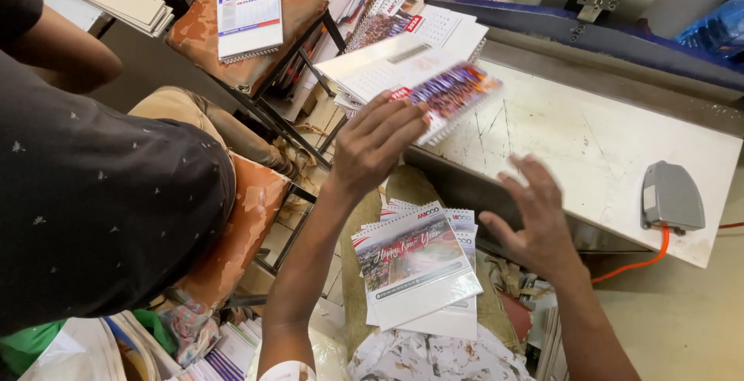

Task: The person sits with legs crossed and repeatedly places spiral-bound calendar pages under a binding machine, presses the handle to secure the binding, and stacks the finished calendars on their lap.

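My left hand (377,142) grips a spiral-bound calendar (434,93) over the counter (597,148) edge. My right hand (535,218) hovers released, fingers spread, beside the calendar stack (418,272) just below.

place: print bindery workshop | evidence: stacks of spiral-bound calendars (415,261); scratched machine bed (597,148); foot pedal (671,196)

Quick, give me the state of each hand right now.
Left hand: fingers closed on a spiral-bound calendar, lifted over the white work surface.
Right hand: open, fingers spread, holding nothing, above the stack of calendars.
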